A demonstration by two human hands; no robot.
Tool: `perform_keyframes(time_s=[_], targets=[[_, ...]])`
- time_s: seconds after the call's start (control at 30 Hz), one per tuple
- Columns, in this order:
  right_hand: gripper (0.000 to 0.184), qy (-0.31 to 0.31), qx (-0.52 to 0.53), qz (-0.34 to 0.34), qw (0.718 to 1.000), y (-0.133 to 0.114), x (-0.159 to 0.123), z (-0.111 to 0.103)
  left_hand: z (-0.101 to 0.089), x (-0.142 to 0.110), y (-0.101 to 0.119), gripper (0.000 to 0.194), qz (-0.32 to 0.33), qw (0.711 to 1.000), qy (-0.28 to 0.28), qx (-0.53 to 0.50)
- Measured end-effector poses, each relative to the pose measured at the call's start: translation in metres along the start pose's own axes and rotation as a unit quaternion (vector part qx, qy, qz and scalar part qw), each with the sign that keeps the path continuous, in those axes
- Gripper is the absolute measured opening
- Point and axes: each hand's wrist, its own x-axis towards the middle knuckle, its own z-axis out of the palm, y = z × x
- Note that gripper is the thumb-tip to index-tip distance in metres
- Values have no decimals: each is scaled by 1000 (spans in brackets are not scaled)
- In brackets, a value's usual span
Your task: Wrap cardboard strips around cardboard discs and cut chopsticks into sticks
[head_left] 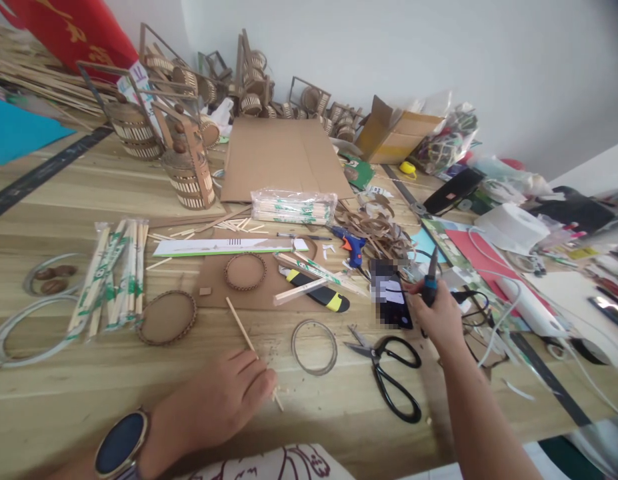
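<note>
My left hand [223, 393] is closed around a thin wooden stick [240, 325] near the front of the table. One end of the stick points away from me and the other pokes out below the fingers. Small wood crumbs lie beside it. Over at the right, my right hand [441, 317] grips a hand tool with a grey pointed tip and a blue-and-black handle [431, 281], tip upward. Its kind is unclear. A dark phone [396, 310] lies just left of that hand. Between the hands are a pale ring [313, 347] and black-handled scissors [389, 367], blades apart.
A yellow-black utility knife [319, 293], a braided ring [167, 318] and wrapped chopsticks [121, 273] lie across the table. Behind them are a blue glue gun [353, 248], brown strips [381, 227], small slatted buckets [187, 177] and a cardboard sheet [283, 157]. White cables run along the right.
</note>
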Motion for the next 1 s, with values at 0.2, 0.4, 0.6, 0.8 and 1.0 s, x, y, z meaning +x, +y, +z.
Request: perform_keyframes(time_s=[0.2,0.4,0.6,0.8,1.0], targets=[[10,10,9,0,1000,-7,-4,-5,1,-1,0,30,2,1000,6,-6],[12,28,25,-11,999,-19,-11,-8,-1,1,1,27,-3,1000,7,2],[13,-9,59,-69,996,-58,-45,-13,1,0,1,29,-15,1000,5,-5],[23,-240,171,-166,941,-130,-104,-3,-6,-3,3,29,-123,986,-7,-114],[22,-452,295,-42,841,-170,-126,5,-22,4,2,39,-342,864,-38,-367]])
